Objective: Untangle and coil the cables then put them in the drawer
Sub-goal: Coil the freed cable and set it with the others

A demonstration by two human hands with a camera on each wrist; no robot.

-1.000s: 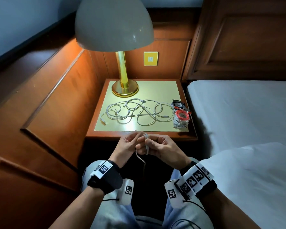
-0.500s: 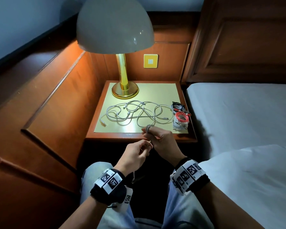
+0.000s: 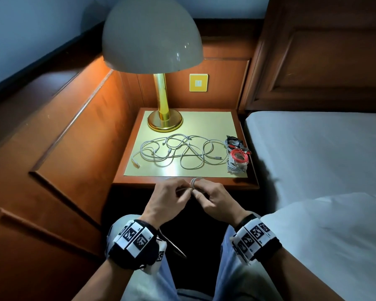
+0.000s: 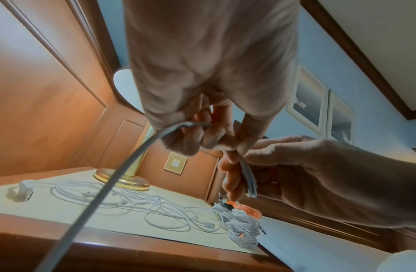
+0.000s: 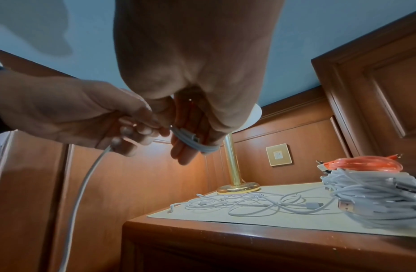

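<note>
Both hands meet just in front of the nightstand's front edge. My left hand (image 3: 181,191) pinches a white cable (image 4: 123,174) whose tail hangs down past the wrist. My right hand (image 3: 201,193) holds the same cable, with a small coil (image 5: 190,143) of it wound round the fingers; the loop shows above the knuckles (image 3: 194,181). A tangle of loose white cables (image 3: 178,153) lies on the nightstand top. At its right end sits a pile of coiled cables (image 3: 237,164), white with a red coil (image 3: 239,156) on top.
A brass lamp (image 3: 164,120) stands at the back left of the nightstand (image 3: 137,182). Wood panelling runs along the left, and a white bed (image 3: 313,148) lies close on the right. The nightstand's front (image 5: 249,254) faces my knees.
Half a second ago my left hand was lower and apart from the right; it has risen and now meets the right hand again at the coil. The cables on the nightstand are unmoved.
</note>
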